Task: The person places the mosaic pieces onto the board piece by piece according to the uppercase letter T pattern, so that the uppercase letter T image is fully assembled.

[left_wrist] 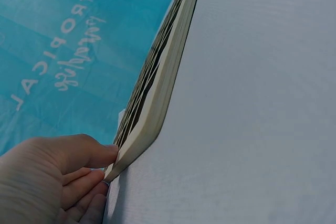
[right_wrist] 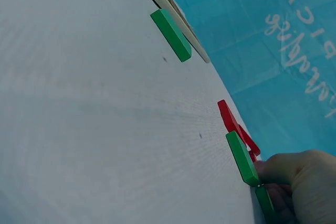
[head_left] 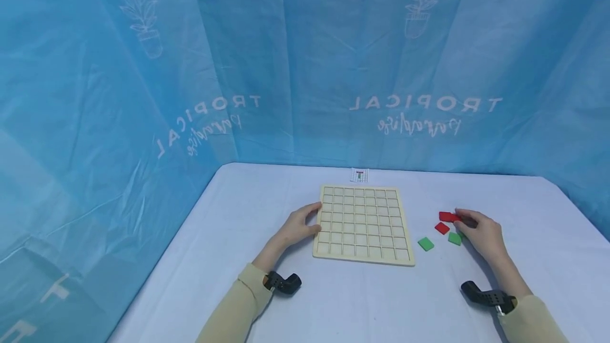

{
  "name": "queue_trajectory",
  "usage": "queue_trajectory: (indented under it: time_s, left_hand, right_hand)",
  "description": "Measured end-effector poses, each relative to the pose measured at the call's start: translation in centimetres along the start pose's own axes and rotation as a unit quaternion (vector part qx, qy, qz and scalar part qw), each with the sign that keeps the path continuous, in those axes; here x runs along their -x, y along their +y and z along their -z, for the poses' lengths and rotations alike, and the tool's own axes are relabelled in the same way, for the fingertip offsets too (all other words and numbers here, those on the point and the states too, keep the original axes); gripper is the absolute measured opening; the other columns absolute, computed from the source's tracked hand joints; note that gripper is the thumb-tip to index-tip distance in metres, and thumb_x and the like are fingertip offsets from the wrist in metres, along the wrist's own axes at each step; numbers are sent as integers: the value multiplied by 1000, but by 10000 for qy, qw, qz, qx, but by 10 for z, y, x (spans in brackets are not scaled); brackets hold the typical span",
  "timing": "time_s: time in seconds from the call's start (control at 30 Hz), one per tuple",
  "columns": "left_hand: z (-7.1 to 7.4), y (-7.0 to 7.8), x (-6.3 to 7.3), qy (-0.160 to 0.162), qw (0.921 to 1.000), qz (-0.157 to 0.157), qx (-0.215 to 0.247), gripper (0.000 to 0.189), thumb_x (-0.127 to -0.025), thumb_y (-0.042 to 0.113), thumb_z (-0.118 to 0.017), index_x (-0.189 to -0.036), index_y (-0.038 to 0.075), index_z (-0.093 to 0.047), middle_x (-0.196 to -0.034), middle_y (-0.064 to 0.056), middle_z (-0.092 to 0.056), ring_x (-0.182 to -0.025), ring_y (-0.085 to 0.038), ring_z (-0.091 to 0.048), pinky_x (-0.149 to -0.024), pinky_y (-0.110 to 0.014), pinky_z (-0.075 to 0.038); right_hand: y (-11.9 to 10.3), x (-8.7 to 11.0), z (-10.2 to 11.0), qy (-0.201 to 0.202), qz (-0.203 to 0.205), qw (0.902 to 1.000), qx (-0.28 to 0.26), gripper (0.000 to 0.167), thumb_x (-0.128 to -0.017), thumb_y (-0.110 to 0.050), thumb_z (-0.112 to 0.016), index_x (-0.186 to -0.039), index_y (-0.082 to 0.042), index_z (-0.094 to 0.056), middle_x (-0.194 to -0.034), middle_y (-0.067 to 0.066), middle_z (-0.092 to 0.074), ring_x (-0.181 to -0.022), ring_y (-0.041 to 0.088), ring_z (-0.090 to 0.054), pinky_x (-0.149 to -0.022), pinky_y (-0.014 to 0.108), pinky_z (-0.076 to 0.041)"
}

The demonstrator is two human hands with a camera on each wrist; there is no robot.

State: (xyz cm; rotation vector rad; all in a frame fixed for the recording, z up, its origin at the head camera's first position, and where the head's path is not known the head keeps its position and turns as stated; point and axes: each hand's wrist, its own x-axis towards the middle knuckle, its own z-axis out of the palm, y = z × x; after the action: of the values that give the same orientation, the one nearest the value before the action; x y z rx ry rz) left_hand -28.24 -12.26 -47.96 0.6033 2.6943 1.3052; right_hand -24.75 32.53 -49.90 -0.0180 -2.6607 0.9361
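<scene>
A pale wooden grid board (head_left: pixel 359 224) lies on the white table, its squares bare. My left hand (head_left: pixel 297 224) rests at the board's left edge, thumb and fingers apart along the rim; the left wrist view shows the thumb (left_wrist: pixel 94 153) touching the frame. To the board's right, my right hand (head_left: pixel 483 234) pinches a red tile (head_left: pixel 456 217) between thumb and fingers, partly covering it. Beside it lie another red tile (head_left: pixel 445 216), a red tile (head_left: pixel 442 228) and a green tile (head_left: pixel 455 238). Another green tile (right_wrist: pixel 265 203) is partly hidden beneath the right hand.
A separate green tile (head_left: pixel 426 244) lies between the board and the right hand. Behind the board, a small printed card (head_left: pixel 359 175) sits near the table's back edge. Blue curtains (head_left: pixel 324 68) enclose the back and sides of the white table (head_left: pixel 362 300).
</scene>
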Motion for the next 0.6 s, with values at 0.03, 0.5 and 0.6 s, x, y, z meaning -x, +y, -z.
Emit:
queue_trajectory:
  time_s: [0.03,0.5,0.6]
  left_hand:
    - [1,0,-1,-23,10000,2,-28,64,-86,9,-66,-143,2,-37,-145,-12,-40,-135,-25,-34,-110,-36,-29]
    - [4,1,-4,1,10000,39,-18,65,-85,8,-67,-143,2,-38,-145,-12,-40,-135,-25,-33,-110,-36,-29]
    - [2,1,-3,-19,10000,79,41,65,-85,7,-67,-143,2,-38,-145,-12,-39,-135,-25,-33,-110,-36,-29]
  right_hand:
    - [0,-1,-1,21,-2,10000,7,37,-90,-7,-62,-124,6,-56,-117,29,-57,-110,47,-51,-89,61,-43]
    - [-29,-14,21,97,-500,9961,-726,54,-91,-38,-61,-132,-3,-54,-120,22,-58,-110,37,-54,-73,11,-49]
    - [-13,-25,11,109,-451,9963,-727,60,-89,-48,-59,-134,-10,-54,-124,18,-57,-112,35,-54,-81,25,-54]
